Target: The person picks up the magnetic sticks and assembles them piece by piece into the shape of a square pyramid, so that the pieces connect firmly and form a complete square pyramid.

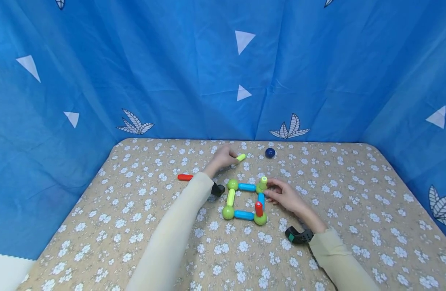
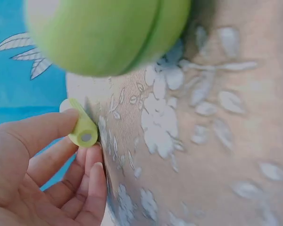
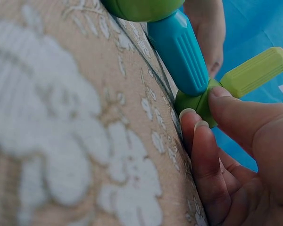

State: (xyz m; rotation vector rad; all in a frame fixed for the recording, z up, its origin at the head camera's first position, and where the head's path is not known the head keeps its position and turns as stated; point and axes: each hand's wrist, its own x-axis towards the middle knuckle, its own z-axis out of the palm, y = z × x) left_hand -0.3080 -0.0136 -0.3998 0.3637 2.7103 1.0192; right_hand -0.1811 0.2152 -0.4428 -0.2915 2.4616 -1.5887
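Observation:
A square of magnetic rods and green balls lies on the table. Its sides are blue rods (image 1: 244, 215) and one yellow-green rod (image 1: 230, 197). A red rod (image 1: 259, 209) stands up from the near right ball (image 1: 260, 219), and another yellow-green rod (image 3: 257, 71) stands on the far right ball (image 3: 198, 104). My right hand (image 1: 284, 195) holds that far right ball between thumb and fingers. Beyond the square, my left hand (image 1: 224, 157) pinches a loose yellow-green rod (image 2: 84, 126) close to the tabletop; its metal end shows in the left wrist view.
A dark blue ball (image 1: 270, 152) sits near the back of the table. Left of the square lies a red rod (image 1: 185, 177), close to my left sleeve. A flowered cloth (image 1: 110, 226) covers the table, and a blue curtain (image 1: 194, 72) hangs behind it.

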